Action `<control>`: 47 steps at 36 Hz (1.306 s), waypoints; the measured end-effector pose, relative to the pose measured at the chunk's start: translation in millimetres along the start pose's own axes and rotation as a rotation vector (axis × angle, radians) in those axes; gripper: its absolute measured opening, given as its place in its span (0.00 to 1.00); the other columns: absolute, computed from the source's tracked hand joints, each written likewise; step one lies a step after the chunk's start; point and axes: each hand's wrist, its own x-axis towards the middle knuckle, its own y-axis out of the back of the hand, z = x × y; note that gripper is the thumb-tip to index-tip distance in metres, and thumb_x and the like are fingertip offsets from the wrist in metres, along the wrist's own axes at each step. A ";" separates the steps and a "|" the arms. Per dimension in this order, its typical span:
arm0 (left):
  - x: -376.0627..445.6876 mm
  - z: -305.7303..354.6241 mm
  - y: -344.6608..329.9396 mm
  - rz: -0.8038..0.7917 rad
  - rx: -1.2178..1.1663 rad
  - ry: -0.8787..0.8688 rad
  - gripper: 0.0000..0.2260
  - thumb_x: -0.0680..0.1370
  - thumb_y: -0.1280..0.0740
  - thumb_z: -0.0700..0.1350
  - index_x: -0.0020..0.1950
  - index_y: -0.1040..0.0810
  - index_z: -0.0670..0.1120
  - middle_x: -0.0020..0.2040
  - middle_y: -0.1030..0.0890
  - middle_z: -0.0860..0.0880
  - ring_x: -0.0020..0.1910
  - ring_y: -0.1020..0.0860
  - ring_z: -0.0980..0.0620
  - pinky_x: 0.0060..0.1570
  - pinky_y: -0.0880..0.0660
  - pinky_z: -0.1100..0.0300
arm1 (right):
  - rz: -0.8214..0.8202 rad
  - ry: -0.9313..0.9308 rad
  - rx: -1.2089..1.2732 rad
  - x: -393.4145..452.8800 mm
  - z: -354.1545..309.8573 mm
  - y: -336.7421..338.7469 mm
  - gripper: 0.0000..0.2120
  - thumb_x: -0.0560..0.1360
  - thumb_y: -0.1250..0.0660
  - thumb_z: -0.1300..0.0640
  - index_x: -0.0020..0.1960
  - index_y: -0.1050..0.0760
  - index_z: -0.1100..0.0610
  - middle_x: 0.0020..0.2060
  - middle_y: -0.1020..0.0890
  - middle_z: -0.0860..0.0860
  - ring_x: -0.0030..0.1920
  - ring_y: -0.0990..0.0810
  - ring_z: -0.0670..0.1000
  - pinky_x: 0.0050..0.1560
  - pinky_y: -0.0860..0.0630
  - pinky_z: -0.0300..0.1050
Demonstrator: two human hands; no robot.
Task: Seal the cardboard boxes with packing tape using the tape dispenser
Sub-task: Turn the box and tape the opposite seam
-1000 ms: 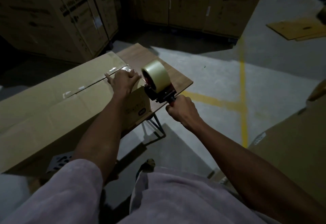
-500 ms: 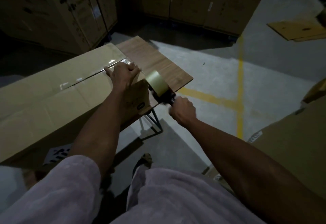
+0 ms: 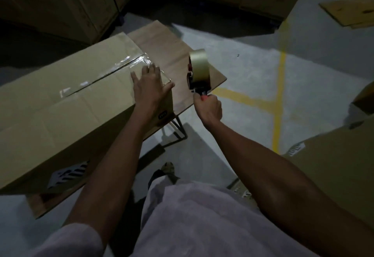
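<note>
Tape dispenser (image 3: 197,72) lifted clear; one box (image 3: 70,98), seemingly taped.

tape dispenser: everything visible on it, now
The tape dispenser is a hand-held gun: dark frame with red parts and a red handle, carrying a large roll of pale tan tape. It stands roughly upright, roll uppermost, above the wooden table, clear of the cardboard box. Only the right hand grips it.

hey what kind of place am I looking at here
Probably a warehouse or stockroom: tall printed cartons stacked along the walls, yellow lines painted on the concrete floor, flattened cardboard lying loose.
</note>
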 end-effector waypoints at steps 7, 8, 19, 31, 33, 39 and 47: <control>2.7 3.2 4.7 -0.072 0.041 0.006 0.35 0.80 0.34 0.58 0.80 0.40 0.42 0.80 0.38 0.42 0.78 0.40 0.43 0.76 0.44 0.38 | -0.014 -0.065 -0.004 50.6 -36.8 -42.8 0.19 0.83 0.39 0.48 0.67 0.28 0.61 0.61 0.19 0.61 0.60 0.20 0.64 0.53 0.26 0.51; 2.7 1.6 3.6 -0.073 0.050 -0.013 0.36 0.80 0.33 0.57 0.81 0.41 0.41 0.80 0.39 0.42 0.78 0.41 0.43 0.76 0.44 0.38 | -0.040 -0.081 -0.011 58.7 -41.2 -49.9 0.21 0.83 0.38 0.49 0.70 0.31 0.62 0.64 0.21 0.61 0.63 0.21 0.64 0.58 0.25 0.54; 36.7 -42.2 23.8 0.109 -0.279 0.032 0.30 0.79 0.43 0.71 0.39 0.15 0.50 0.34 0.17 0.49 0.33 0.20 0.51 0.35 0.25 0.54 | -0.312 -0.062 -0.224 124.6 -71.0 -114.6 0.24 0.84 0.37 0.58 0.77 0.38 0.64 0.72 0.29 0.64 0.73 0.30 0.66 0.72 0.30 0.58; 93.5 -74.8 -2.3 0.128 -0.136 0.427 0.23 0.86 0.48 0.50 0.81 0.40 0.46 0.80 0.39 0.43 0.80 0.44 0.42 0.78 0.49 0.44 | -0.633 0.116 0.025 61.2 -110.5 -43.1 0.20 0.87 0.47 0.39 0.71 0.26 0.47 0.68 0.22 0.48 0.69 0.26 0.51 0.68 0.27 0.50; 94.1 -74.4 -7.0 0.062 -0.108 0.450 0.24 0.87 0.52 0.51 0.82 0.43 0.44 0.83 0.46 0.40 0.82 0.50 0.41 0.79 0.55 0.42 | -0.748 0.203 -0.027 45.1 -108.7 -38.5 0.25 0.87 0.49 0.40 0.82 0.38 0.47 0.81 0.38 0.46 0.80 0.38 0.49 0.81 0.41 0.51; 95.4 -71.8 -13.8 -0.002 -0.021 0.457 0.25 0.87 0.54 0.50 0.83 0.49 0.43 0.83 0.52 0.40 0.82 0.54 0.41 0.79 0.57 0.42 | -0.722 0.437 -0.447 67.1 -145.2 -65.7 0.22 0.88 0.52 0.51 0.73 0.35 0.66 0.73 0.31 0.64 0.72 0.30 0.63 0.72 0.32 0.59; 100.6 -74.7 -17.3 -0.034 0.005 0.489 0.26 0.87 0.56 0.50 0.84 0.53 0.44 0.83 0.56 0.42 0.83 0.57 0.44 0.80 0.59 0.43 | -0.781 0.780 -0.626 131.9 -246.5 -153.8 0.12 0.81 0.37 0.67 0.62 0.30 0.72 0.62 0.26 0.69 0.62 0.26 0.65 0.57 0.36 0.50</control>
